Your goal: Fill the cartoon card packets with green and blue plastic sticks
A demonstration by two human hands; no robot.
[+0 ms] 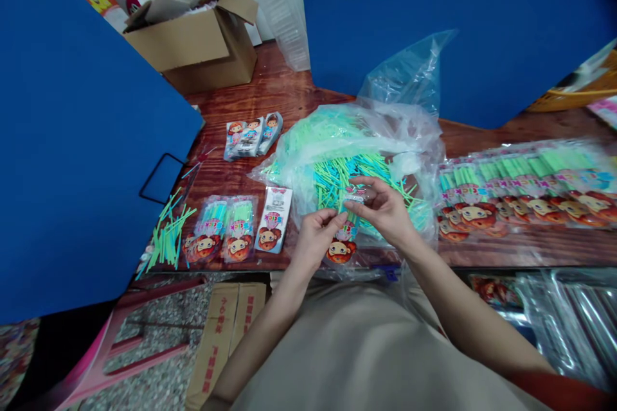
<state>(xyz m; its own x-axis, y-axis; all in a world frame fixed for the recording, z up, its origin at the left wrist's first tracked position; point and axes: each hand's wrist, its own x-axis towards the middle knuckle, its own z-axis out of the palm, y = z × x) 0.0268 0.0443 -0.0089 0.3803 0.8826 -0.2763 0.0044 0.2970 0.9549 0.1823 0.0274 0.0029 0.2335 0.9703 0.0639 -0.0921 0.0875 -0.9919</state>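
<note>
My left hand (pixel 318 231) and my right hand (pixel 383 210) both grip a small clear packet (pixel 342 249) printed with a cartoon face, green sticks showing inside it. The left pinches its side, while the right closes on its upper end. Just beyond them lies a large clear plastic bag (pixel 308 148), spread open and full of loose green and blue sticks (pixel 332 176). To the left of my hands is a stack of flat printed packets (pixel 274 219). Beside that stack lie filled packets (pixel 240 228) with green and blue sticks.
A long row of filled packets (pixel 511 192) lies on the right of the wooden table (pixel 294 87). Loose sticks (pixel 168 234) are heaped at the left edge. Further back are folded printed cards (pixel 250 135) and an open cardboard box (pixel 193 45). Blue panels (pixel 434 6) stand behind.
</note>
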